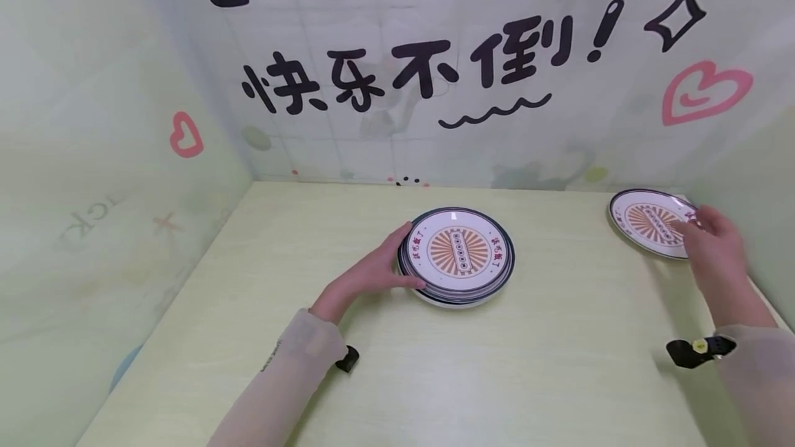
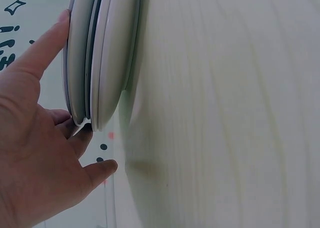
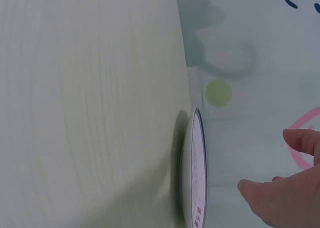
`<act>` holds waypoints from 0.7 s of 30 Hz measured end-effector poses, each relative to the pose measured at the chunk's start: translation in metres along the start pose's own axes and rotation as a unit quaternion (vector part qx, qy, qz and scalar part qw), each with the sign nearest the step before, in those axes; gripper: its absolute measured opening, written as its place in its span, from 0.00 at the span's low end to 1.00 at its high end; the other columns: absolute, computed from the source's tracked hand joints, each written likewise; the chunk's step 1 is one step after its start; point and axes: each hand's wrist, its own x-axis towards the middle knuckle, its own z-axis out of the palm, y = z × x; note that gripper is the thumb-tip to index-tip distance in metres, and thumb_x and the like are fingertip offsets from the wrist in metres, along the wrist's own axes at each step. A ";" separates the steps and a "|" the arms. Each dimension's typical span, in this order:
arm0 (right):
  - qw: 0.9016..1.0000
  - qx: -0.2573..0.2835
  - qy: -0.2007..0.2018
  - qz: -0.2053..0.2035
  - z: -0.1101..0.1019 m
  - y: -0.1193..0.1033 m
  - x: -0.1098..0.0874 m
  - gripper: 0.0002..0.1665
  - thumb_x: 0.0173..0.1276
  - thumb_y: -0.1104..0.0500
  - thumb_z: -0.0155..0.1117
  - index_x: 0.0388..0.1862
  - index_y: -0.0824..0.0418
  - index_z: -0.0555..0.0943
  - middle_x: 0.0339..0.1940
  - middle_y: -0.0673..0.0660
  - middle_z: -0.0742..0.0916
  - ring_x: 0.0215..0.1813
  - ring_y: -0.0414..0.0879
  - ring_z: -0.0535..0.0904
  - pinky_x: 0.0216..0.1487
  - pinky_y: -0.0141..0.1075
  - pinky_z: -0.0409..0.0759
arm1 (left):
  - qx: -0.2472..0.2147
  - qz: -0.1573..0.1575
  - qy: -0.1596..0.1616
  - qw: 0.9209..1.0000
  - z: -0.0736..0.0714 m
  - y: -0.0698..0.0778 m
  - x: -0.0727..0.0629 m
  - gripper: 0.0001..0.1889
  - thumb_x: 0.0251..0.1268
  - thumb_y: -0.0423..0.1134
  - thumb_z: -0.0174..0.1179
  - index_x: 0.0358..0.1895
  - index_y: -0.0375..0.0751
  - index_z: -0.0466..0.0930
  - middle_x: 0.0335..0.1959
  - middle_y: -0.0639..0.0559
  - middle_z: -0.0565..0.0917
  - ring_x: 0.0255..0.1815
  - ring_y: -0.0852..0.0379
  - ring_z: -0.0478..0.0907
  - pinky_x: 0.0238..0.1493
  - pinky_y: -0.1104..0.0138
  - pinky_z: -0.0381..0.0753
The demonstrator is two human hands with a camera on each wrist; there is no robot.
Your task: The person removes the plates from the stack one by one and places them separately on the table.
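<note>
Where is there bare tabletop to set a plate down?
Bare table lies between the plate stack under the left hand and the single plate by the right hand, also along the near edge. The far right corner is crowded.

The stack of plates [image 1: 456, 257] hides its own count from the head view; only the top face shows, and the small red characters on its rim are too small to read. In the left wrist view the stack [image 2: 102, 52] is cut off by the top edge, and the left hand [image 2: 35, 153] runs off the left and bottom edges. The single plate [image 3: 194, 178] shows edge-on, cropped below. The right hand [image 1: 714, 243] covers that plate's near rim.
</note>
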 end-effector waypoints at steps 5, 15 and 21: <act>0.998 0.032 -0.042 -0.026 0.026 0.003 -0.003 0.48 0.74 0.55 0.60 0.83 0.50 0.44 0.83 0.41 0.51 0.82 0.32 0.41 0.78 0.20 0.49 | -0.005 -0.001 0.005 1.000 0.003 -0.002 -0.001 0.63 0.53 0.54 0.75 0.82 0.50 0.35 0.84 0.49 0.42 0.84 0.48 0.40 0.83 0.51 0.49; 0.985 0.100 -0.128 -0.059 0.080 0.004 -0.011 0.50 0.73 0.61 0.61 0.83 0.57 0.42 0.84 0.53 0.49 0.84 0.41 0.44 0.61 0.13 0.69 | 0.005 -0.004 0.002 1.000 0.002 -0.001 0.001 0.63 0.53 0.54 0.74 0.82 0.50 0.34 0.84 0.50 0.42 0.84 0.48 0.42 0.82 0.51 0.50; 0.980 0.066 -0.169 -0.083 0.105 0.003 -0.023 0.49 0.73 0.59 0.61 0.83 0.58 0.44 0.84 0.55 0.52 0.84 0.48 0.45 0.74 0.22 0.62 | 0.007 -0.002 0.003 1.000 0.001 0.000 0.000 0.63 0.53 0.53 0.75 0.82 0.49 0.34 0.84 0.49 0.42 0.84 0.48 0.42 0.83 0.51 0.50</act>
